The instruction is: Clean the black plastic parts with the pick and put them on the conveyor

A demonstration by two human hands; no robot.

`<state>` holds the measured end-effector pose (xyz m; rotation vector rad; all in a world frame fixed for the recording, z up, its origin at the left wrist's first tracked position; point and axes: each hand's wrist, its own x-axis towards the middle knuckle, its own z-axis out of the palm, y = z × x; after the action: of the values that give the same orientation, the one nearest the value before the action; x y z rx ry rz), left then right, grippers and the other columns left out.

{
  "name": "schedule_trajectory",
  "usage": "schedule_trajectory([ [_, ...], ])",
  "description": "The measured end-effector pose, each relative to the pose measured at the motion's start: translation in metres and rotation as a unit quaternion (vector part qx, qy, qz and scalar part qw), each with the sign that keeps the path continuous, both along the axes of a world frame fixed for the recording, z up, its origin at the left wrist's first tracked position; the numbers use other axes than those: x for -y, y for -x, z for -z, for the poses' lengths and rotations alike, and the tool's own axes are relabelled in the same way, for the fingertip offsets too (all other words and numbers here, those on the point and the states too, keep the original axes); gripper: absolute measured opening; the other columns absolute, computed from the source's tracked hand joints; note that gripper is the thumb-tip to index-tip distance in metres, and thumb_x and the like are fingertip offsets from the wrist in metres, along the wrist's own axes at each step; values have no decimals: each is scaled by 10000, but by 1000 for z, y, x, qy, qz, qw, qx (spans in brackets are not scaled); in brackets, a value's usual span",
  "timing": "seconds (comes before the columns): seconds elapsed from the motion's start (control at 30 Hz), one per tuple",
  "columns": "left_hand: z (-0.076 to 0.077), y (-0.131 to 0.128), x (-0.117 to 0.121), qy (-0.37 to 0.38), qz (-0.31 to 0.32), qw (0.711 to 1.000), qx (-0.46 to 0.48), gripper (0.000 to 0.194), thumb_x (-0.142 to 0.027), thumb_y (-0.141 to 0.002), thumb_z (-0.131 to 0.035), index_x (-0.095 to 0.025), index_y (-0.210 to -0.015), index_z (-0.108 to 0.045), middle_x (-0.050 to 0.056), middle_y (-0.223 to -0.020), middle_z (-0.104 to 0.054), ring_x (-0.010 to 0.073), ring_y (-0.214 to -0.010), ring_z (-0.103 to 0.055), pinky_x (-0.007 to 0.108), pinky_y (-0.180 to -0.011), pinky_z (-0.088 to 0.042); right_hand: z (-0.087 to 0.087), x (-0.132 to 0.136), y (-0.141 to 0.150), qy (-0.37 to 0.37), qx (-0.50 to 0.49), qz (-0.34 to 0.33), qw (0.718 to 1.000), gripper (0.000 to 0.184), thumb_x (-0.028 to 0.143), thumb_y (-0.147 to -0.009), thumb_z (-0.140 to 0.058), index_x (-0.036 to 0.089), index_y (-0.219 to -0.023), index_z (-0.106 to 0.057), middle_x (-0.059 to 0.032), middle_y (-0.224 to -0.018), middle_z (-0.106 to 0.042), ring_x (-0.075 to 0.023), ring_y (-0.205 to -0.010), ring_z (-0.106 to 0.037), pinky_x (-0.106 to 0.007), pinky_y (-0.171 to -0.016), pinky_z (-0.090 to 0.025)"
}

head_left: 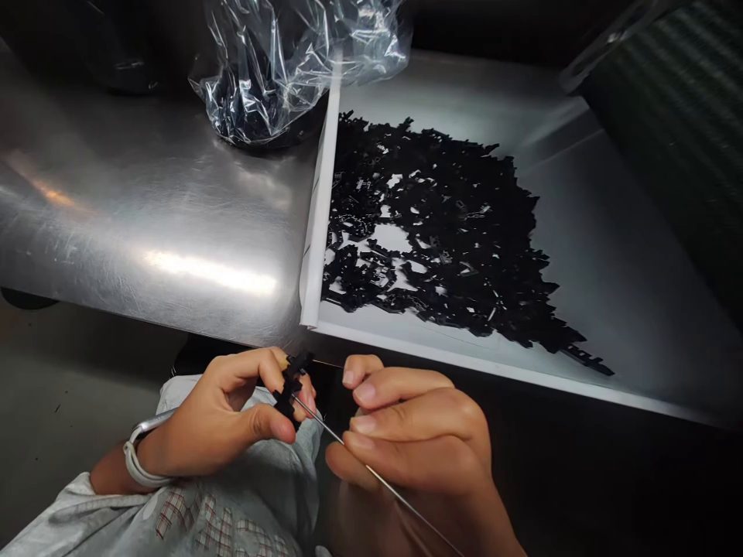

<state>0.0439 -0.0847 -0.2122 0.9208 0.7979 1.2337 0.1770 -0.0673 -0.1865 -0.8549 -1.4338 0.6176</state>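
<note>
Between the thumb and fingers of my left hand (232,414) is a small black plastic part (297,374) with a notched outline. My right hand (418,429) pinches a thin metal rod (400,497) between thumb and fingers. The rod slants up to the left, and its far end meets the black part; whether it goes into the part I cannot tell. Both hands are in front of the table edge, above my lap. Just beyond them, a heap of similar black plastic parts (441,224) lies in a white tray (493,354).
The tray stands on a scratched metal table (116,201). A clear plastic bag (261,77) with dark contents sits at the back, against the tray's left wall (323,209). A dark ribbed surface (685,100) borders the tray on the right.
</note>
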Motion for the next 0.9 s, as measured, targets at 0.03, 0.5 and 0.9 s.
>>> schedule_trajectory([
  [0.03, 0, 0, 0, -1, 0, 1000, -2, 452, -523, -811, -776, -174, -690, -514, 48, -769, -672, 180, -802, -664, 320, -757, -530, 0, 0, -1, -2, -7, -3, 1000, 223, 149, -909, -729, 228, -731, -620, 24, -675, -540, -150, -719, -556, -364, -664, -540],
  [0.5, -1, -1, -1, -4, -12, 1000, -2, 409, -450, -815, -800, -166, -691, -533, 47, -779, -694, 189, -816, -693, 323, -763, -546, 1, 2, -11, 7, 58, -10, 998, 236, 30, -863, -697, 258, -833, -651, 5, -731, -577, -183, -808, -606, -368, -732, -590],
  [0.9, 1, -1, 0, 6, -18, 1000, -16, 433, -509, -827, -767, -172, -713, -520, 49, -803, -674, 173, -824, -655, 312, -774, -521, 0, 4, -12, 19, 66, -41, 997, 211, 47, -886, -669, 250, -830, -654, 2, -730, -599, -188, -814, -638, -355, -724, -614],
])
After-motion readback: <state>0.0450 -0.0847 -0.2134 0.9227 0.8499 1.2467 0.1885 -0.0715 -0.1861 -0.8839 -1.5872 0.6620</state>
